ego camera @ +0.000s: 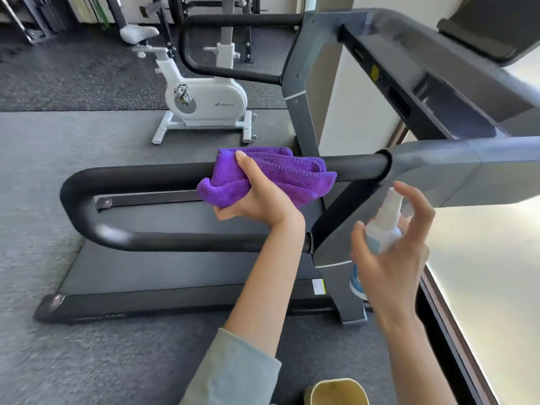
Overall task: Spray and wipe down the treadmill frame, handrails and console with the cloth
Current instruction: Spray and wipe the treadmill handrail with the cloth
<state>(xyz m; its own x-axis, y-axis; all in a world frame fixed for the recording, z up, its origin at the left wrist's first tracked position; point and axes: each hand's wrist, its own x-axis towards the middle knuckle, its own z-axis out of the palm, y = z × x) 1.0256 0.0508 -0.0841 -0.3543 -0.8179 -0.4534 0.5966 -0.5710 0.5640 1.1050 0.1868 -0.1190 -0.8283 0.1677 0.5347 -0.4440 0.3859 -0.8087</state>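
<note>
While gripped in the left hand [257, 197], purple fluffy cloth [280, 176] wrapped on long black sideways handrail [140, 175]; right hand [391, 252] loosely holding blurry white spray bottle [385, 226], nozzle maybe up.

The cloth [271, 176] is a vivid purple with a fine ribbed weave. The handrail [140, 173] it lies on is matte black, joining a grey treadmill frame [432, 168]; the belt deck [181, 270] is black too. The spray bottle [384, 226] is white and translucent with a pale blue label. Behind stands an exercise bike [204, 97] — white, with a grey disc at the crank. The floor [58, 135] is speckled grey, the sleeve [236, 372] pale grey-green — and a cup [336, 393] at the bottom edge is cream-yellow
</note>
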